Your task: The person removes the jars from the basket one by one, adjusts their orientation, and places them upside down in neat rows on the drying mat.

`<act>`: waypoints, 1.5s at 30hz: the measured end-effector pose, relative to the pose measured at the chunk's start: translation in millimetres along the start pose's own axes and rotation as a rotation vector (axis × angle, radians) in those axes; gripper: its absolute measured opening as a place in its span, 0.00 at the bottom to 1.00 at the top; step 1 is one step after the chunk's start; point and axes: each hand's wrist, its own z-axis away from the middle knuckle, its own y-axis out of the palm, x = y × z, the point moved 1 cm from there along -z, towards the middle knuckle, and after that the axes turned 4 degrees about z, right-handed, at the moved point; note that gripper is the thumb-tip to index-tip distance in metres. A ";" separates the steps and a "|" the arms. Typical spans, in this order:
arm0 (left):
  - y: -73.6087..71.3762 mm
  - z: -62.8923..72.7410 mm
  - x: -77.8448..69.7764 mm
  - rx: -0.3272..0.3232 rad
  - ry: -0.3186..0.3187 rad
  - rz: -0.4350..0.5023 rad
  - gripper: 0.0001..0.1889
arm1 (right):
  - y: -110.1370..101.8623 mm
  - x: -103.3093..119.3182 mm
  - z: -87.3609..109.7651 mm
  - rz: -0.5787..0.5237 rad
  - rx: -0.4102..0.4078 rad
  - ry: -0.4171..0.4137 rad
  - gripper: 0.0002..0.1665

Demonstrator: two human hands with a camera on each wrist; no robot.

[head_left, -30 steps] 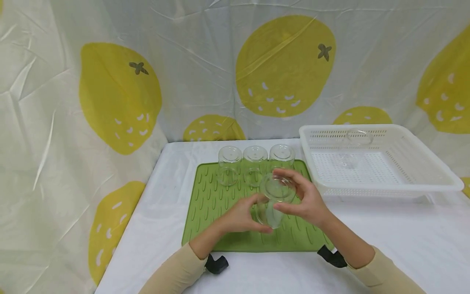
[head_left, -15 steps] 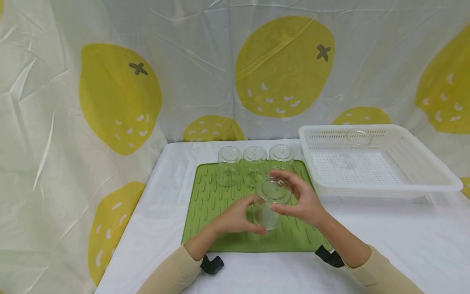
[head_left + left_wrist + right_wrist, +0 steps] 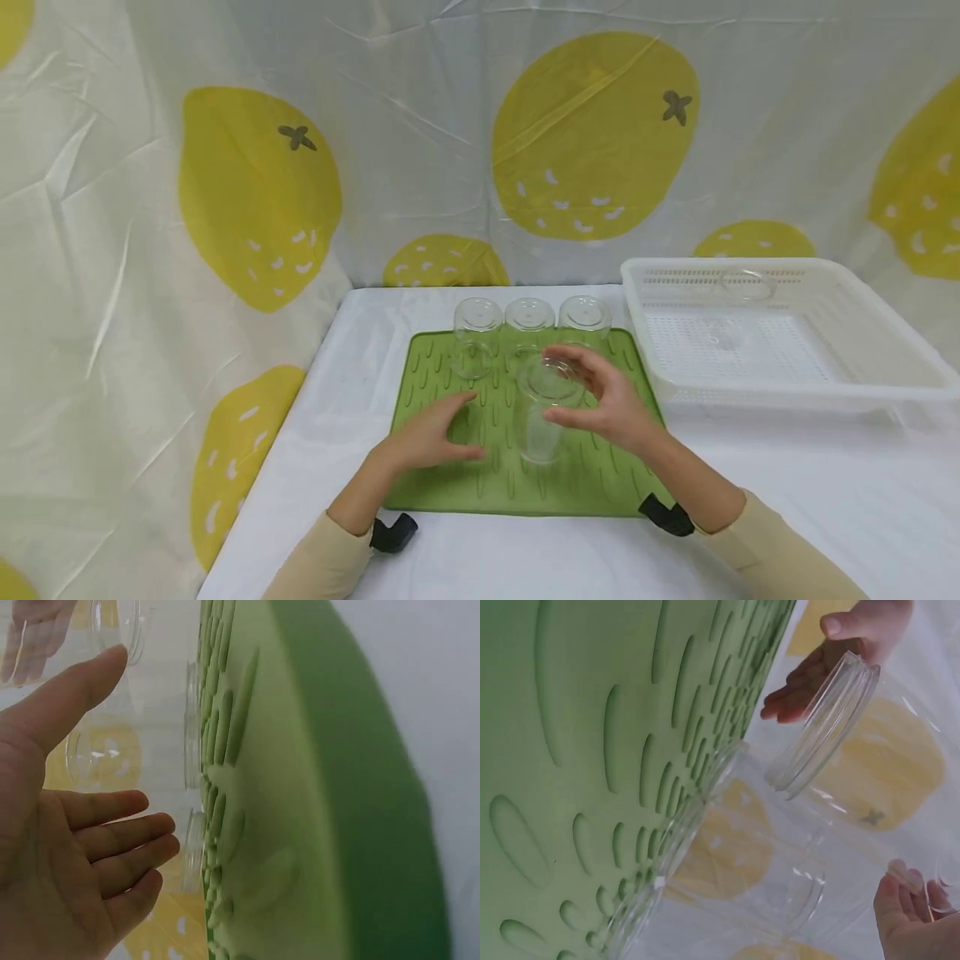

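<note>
Upside down over the green ridged mat (image 3: 495, 492) is a clear glass jar (image 3: 542, 429), its base up. My right hand (image 3: 611, 408) grips it near the base, with thumb and fingers on either side. In the right wrist view the jar's threaded mouth (image 3: 829, 727) hangs tilted and apart from the mat. My left hand (image 3: 427, 437) is off to the jar's left, thumb and fingers spread, touching nothing. Behind the held jar, three matching jars stand mouth down in a row: a left jar (image 3: 476, 342), a middle jar (image 3: 528, 317) and a right jar (image 3: 585, 315).
A white perforated basket (image 3: 802, 390) stands to the right of the mat. Another clear glass item (image 3: 746, 285) lies inside it, faint to see. A lemon-print curtain (image 3: 420, 150) hangs behind and to the left of the white-covered table (image 3: 337, 400).
My left hand has let go of the jar and moved left. The right hand still holds the jar, which has shifted slightly left over the mat. The view has turned a little left.
</note>
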 end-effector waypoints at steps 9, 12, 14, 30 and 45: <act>-7.9 30.5 21.5 0.043 -0.057 0.008 0.61 | 2.2 -10.6 -9.7 -0.014 0.012 0.043 0.43; -6.9 35.3 26.6 0.049 -0.066 -0.024 0.64 | 2.8 -14.5 -13.4 -0.025 0.022 0.056 0.44; -6.2 37.3 29.4 0.052 -0.083 -0.060 0.66 | 3.1 -17.1 -15.6 -0.027 0.028 0.065 0.44; -3.9 39.7 36.8 0.056 -0.168 -0.114 0.69 | 3.8 -33.9 -23.1 0.009 0.020 0.157 0.45; -2.2 39.8 37.8 0.056 -0.162 -0.112 0.68 | 5.3 -39.3 -22.1 0.047 0.047 0.192 0.46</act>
